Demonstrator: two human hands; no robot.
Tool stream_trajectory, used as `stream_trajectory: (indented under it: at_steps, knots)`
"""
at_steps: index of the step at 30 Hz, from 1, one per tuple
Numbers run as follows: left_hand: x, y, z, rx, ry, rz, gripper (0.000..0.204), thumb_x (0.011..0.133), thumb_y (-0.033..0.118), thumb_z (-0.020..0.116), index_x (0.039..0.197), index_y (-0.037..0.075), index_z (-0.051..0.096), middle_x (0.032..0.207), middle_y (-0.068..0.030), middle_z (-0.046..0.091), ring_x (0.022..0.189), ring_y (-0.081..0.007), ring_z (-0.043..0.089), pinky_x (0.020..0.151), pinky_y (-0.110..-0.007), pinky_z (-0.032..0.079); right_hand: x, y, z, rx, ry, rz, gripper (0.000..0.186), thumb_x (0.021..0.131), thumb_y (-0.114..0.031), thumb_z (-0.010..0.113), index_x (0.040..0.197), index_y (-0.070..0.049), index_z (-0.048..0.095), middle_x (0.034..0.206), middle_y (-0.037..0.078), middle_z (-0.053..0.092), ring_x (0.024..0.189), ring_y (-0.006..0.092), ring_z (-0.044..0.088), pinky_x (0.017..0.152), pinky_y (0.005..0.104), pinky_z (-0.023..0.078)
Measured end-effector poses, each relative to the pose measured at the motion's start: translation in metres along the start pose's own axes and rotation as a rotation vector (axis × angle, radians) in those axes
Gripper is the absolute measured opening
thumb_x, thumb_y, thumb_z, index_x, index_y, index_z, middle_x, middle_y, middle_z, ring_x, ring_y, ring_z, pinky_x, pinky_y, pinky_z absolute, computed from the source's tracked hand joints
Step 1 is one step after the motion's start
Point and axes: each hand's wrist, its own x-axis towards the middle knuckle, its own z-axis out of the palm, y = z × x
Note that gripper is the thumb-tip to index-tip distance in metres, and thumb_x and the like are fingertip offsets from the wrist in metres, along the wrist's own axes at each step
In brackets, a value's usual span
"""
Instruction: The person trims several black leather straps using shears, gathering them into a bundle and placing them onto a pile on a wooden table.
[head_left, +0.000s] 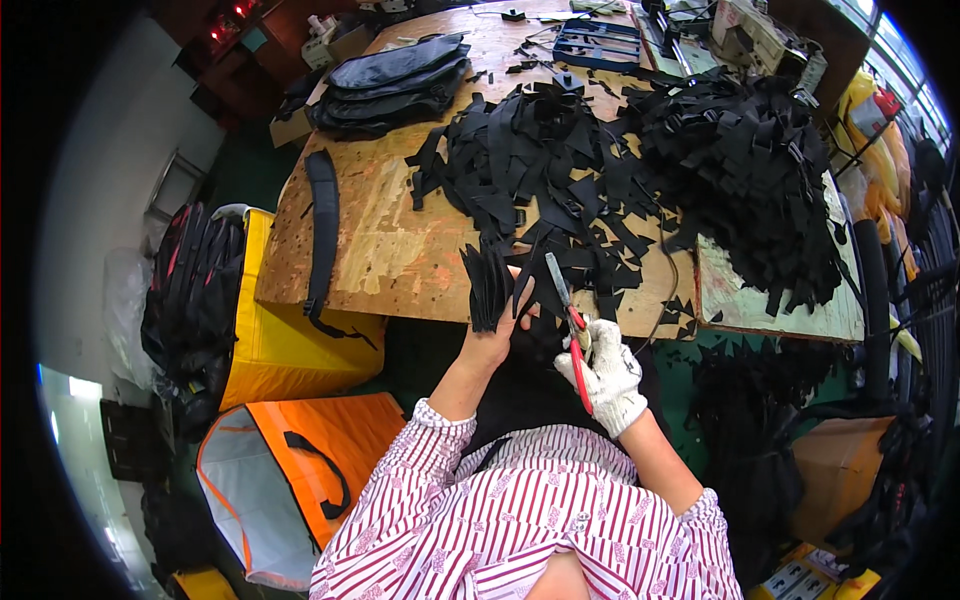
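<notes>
My bare left hand (500, 335) is closed around a fanned bundle of black fabric strips (483, 290), held upright at the near edge of the wooden table (365, 250). My right hand (610, 375), in a white knit glove, grips red-handled scissors (579, 362) whose metal blades point up, just to the right of the bundle. It is hard to tell whether the blades touch any strip. Beyond both hands lies a loose pile of cut black strap pieces (515, 150), with small triangular offcuts strewn around it.
A larger black heap (740, 190) covers the table's right. Folded black items (390, 85), a padded strap (322, 230) and a blue tray (597, 42) lie on it. A yellow bag (270, 360) and an orange bag (320, 440) stand at left, a carton (840, 470) at lower right.
</notes>
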Motion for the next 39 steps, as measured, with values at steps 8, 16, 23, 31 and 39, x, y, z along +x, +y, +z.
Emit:
stream_trajectory:
  at_steps: [8, 16, 23, 31, 39]
  knots:
    - [-0.005, -0.007, 0.0, -0.066, -0.017, 0.024, 0.025, 0.091, 0.027, 0.06, 0.103, 0.007, 0.052, 0.08, -0.0016, 0.055, 0.069, -0.0089, 0.053, 0.056, -0.021, 0.04, -0.002, -0.003, 0.0, -0.008, 0.038, 0.02, 0.047, 0.072, -0.024, 0.072, 0.108, -0.005, 0.047, 0.083, 0.011, 0.062, 0.073, 0.0271, 0.062, 0.068, 0.036, 0.048]
    - [-0.002, -0.004, 0.0, -0.006, -0.024, 0.008, 0.029, 0.091, 0.029, 0.059, 0.108, 0.006, 0.05, 0.083, -0.001, 0.055, 0.068, -0.0085, 0.052, 0.055, -0.021, 0.039, -0.007, -0.007, 0.003, 0.142, 0.1, -0.038, 0.041, 0.074, -0.022, 0.072, 0.101, -0.005, 0.046, 0.076, 0.01, 0.057, 0.066, 0.0254, 0.058, 0.063, 0.0369, 0.046]
    - [-0.012, -0.017, -0.007, 0.08, -0.001, -0.004, 0.022, 0.088, 0.026, 0.064, 0.101, 0.01, 0.054, 0.077, 0.003, 0.053, 0.063, -0.0054, 0.05, 0.054, -0.019, 0.037, 0.002, -0.004, 0.002, 0.099, 0.015, -0.006, 0.038, 0.076, -0.02, 0.07, 0.1, -0.005, 0.045, 0.073, 0.008, 0.055, 0.054, 0.0175, 0.053, 0.053, 0.0314, 0.044]
    - [-0.013, -0.022, -0.008, 0.001, -0.074, 0.011, 0.03, 0.088, 0.032, 0.063, 0.105, 0.009, 0.053, 0.082, 0.0032, 0.053, 0.066, -0.0038, 0.047, 0.057, -0.018, 0.037, 0.002, 0.007, 0.01, 0.29, 0.031, 0.064, 0.034, 0.077, -0.015, 0.066, 0.1, -0.005, 0.043, 0.07, 0.004, 0.05, 0.052, 0.0112, 0.048, 0.048, 0.0274, 0.042]
    - [-0.002, -0.007, -0.006, -0.177, -0.019, -0.12, 0.027, 0.086, 0.011, 0.064, 0.111, 0.004, 0.054, 0.075, -0.002, 0.052, 0.068, -0.0117, 0.05, 0.068, -0.026, 0.045, 0.013, 0.002, -0.003, 0.463, -0.01, 0.25, 0.037, 0.078, -0.019, 0.069, 0.099, -0.005, 0.042, 0.079, 0.005, 0.055, 0.065, 0.0113, 0.052, 0.06, 0.024, 0.044]
